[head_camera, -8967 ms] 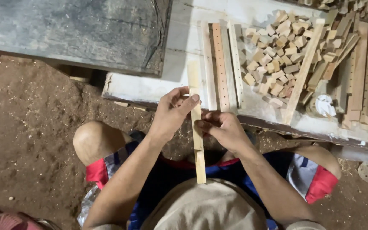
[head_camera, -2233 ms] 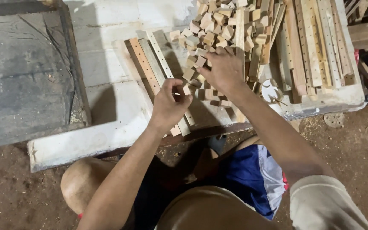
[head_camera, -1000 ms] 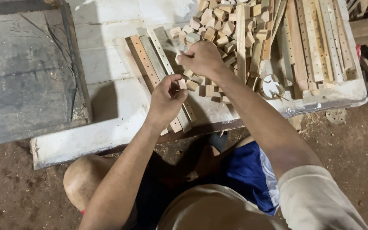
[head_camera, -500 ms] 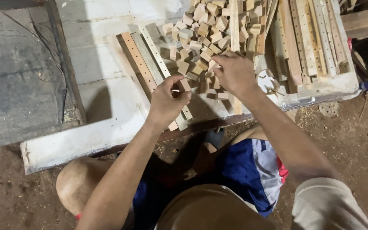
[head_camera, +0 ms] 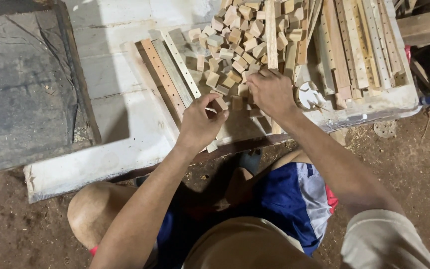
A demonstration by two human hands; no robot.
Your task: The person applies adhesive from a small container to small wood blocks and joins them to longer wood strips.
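Note:
I sit on the ground at a low white board (head_camera: pixel 120 104). My left hand (head_camera: pixel 200 124) presses on the near end of a pale wooden slat with a row of holes (head_camera: pixel 180 65), thumb and forefinger pinched together at its edge. Beside it lie a grey slat and a brown slat (head_camera: pixel 159 74). My right hand (head_camera: pixel 270 90) rests knuckles-up on the near edge of a pile of small wooden blocks (head_camera: pixel 235 35), fingertips curled down among them. What those fingers hold is hidden.
A bundle of long perforated slats (head_camera: pixel 359 45) lies at the right of the board, and one slat (head_camera: pixel 271 30) lies across the pile. A dark grey slab (head_camera: pixel 21 89) sits to the left. A small white round object (head_camera: pixel 307 94) lies near my right wrist. Dirt floor (head_camera: pixel 414 164) surrounds my knees.
One second ago my right hand was over the slat beside my left hand; it has since moved right and back to the block pile. My left hand has stayed on the slat.

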